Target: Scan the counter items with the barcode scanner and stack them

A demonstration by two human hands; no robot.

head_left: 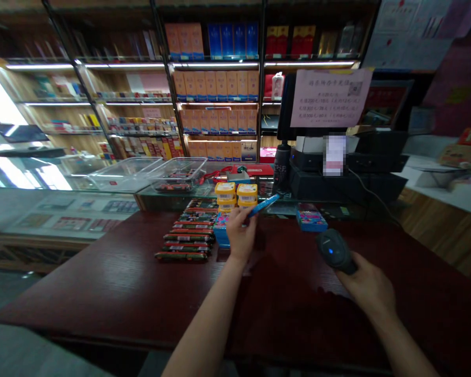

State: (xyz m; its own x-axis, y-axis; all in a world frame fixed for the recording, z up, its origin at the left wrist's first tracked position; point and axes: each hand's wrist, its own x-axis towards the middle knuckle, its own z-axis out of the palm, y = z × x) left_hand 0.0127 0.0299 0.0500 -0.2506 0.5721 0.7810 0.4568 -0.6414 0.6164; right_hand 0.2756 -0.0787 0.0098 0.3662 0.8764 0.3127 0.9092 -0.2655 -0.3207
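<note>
My left hand is closed on a thin blue packet, held tilted above the counter. Just behind and left of that hand stands a pile of similar blue packets. In my right hand is a black barcode scanner with a small blue light on top. Its head points forward, towards a second, lower stack of blue packets. Left of the first pile, long dark packets with red edges lie in a row. Yellow tubs with white labels are stacked in two columns behind my left hand.
The dark red wooden counter spans the front. Clear plastic bins stand on the glass ledge behind. At the back right are a monitor with a paper sign and black boxes. Lit shelves of boxes line the wall.
</note>
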